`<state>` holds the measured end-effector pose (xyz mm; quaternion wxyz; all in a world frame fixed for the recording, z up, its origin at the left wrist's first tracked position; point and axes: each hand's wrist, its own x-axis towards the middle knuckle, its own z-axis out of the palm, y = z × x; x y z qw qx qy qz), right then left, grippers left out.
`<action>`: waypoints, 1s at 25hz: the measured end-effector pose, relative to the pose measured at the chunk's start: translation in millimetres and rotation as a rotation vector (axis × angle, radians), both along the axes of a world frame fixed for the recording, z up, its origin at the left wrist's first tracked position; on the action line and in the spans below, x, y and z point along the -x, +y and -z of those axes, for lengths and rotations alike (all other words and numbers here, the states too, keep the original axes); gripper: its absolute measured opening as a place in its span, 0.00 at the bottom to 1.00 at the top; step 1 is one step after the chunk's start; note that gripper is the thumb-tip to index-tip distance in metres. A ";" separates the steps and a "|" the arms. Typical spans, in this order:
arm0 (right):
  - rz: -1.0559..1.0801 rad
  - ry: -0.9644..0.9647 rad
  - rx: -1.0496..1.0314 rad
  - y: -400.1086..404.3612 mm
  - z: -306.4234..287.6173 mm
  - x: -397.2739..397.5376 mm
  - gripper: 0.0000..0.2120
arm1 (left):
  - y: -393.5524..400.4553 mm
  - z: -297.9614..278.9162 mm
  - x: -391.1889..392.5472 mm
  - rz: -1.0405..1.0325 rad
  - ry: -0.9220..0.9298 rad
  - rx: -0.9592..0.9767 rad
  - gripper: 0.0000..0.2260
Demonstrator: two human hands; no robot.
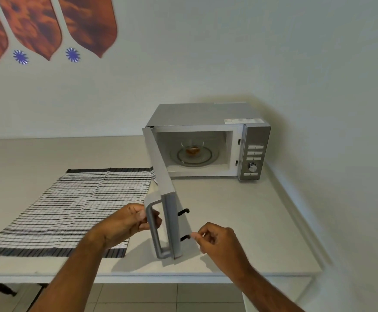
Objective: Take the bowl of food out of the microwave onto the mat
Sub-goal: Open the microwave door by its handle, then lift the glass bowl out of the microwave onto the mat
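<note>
A silver microwave [208, 113] stands on the counter in the right corner, and its door [163, 176] is swung wide toward me. Inside, a clear glass bowl [192, 147] with brownish food rests on the glass turntable [208, 157]. My left hand [127, 221] grips the door handle [155, 235] from the left. My right hand [217, 242] hovers just right of the door's inner edge, with fingers loosely curled and nothing in them. A black-and-white striped mat [71, 206] lies flat on the counter left of the microwave.
The beige counter [239, 217] ends at a front edge near me and at a wall on the right. Tiled floor [161, 298] shows below the edge. Orange wall decor [37, 25] hangs at the upper left.
</note>
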<state>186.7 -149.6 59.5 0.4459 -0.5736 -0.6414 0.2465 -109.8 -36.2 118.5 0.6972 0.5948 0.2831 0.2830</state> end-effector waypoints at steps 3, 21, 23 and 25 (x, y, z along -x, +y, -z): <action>0.030 -0.032 0.040 6.0 8.5 -2.8 0.12 | -9.7 4.6 19.5 -0.121 -0.042 0.057 0.30; 0.172 -0.057 0.149 29.4 54.7 -62.2 0.03 | -72.2 -53.4 24.8 -1.262 -0.054 -0.620 0.06; 0.173 -0.060 0.144 34.3 54.3 -69.1 0.04 | -85.2 -77.6 9.6 -1.269 0.102 -0.976 0.08; 0.167 -0.073 0.136 42.4 51.0 -77.8 0.05 | -92.9 -91.5 -20.7 -1.121 0.248 -1.232 0.11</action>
